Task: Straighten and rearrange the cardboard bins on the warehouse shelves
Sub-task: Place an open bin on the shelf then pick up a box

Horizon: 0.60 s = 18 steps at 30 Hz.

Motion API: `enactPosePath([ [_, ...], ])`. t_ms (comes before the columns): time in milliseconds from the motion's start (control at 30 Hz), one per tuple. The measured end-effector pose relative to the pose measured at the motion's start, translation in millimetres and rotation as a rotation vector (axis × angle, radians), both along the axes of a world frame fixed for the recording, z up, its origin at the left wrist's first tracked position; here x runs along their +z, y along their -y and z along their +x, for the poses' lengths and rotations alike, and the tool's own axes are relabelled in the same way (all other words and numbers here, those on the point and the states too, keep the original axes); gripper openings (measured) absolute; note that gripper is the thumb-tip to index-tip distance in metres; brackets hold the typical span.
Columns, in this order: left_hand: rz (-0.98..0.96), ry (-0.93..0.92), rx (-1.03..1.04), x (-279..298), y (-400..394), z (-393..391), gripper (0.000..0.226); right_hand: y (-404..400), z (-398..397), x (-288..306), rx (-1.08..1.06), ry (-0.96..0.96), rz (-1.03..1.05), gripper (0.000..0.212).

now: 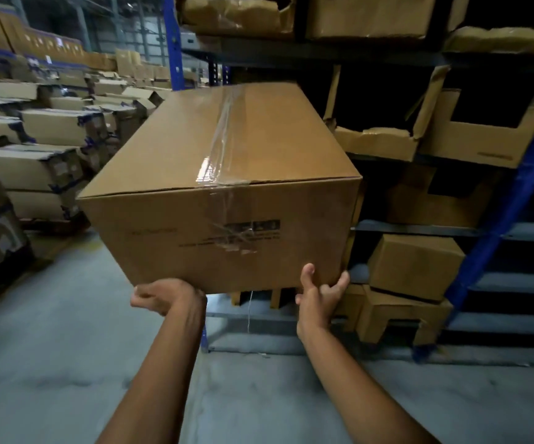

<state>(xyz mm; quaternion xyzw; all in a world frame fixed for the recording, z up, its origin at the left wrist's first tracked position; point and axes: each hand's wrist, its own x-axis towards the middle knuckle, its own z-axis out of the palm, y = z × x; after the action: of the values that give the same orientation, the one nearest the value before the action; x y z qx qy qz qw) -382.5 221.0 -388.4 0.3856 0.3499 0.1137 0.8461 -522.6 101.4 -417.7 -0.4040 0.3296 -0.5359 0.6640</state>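
Observation:
A large sealed cardboard box (224,174) with clear tape along its top fills the middle of the head view, held up in front of the shelves. My left hand (163,296) cups its lower left edge from beneath, fingers curled under the bottom. My right hand (318,294) grips the lower right corner, thumb on the front face and fingers round the side. Open-fronted cardboard bins (483,139) sit on the shelf behind the box at the right, some torn and crooked.
The blue and dark metal rack (515,193) runs along the right with a small closed box (412,267) stacked on low cartons. Stacks of taped cartons (41,161) fill the left side. Grey concrete floor (51,363) lies below.

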Motion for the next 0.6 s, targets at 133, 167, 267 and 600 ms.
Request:
enactPosePath([
  [133, 0.094, -0.025, 0.157, -44.0, -29.7, -29.4, 0.029, -20.1, -36.5, -12.3, 0.002, 0.06, 0.017, 0.063],
  [167, 0.17, -0.003, 0.176, -54.2, -39.1, -31.1, 0.017, -23.3, -40.7, -13.9, 0.005, 0.032, 0.007, 0.061],
  [267, 0.379, 0.057, 0.154, -65.1, -52.4, -34.8, 0.022, -17.6, -37.6, -22.2, 0.029, -0.079, 0.03, 0.054],
  [600, 0.512, -0.147, -0.187, -186.1, -44.5, -29.8, 0.025, -3.4, -32.9, -153.7, 0.006, -0.44, 0.468, 0.048],
])
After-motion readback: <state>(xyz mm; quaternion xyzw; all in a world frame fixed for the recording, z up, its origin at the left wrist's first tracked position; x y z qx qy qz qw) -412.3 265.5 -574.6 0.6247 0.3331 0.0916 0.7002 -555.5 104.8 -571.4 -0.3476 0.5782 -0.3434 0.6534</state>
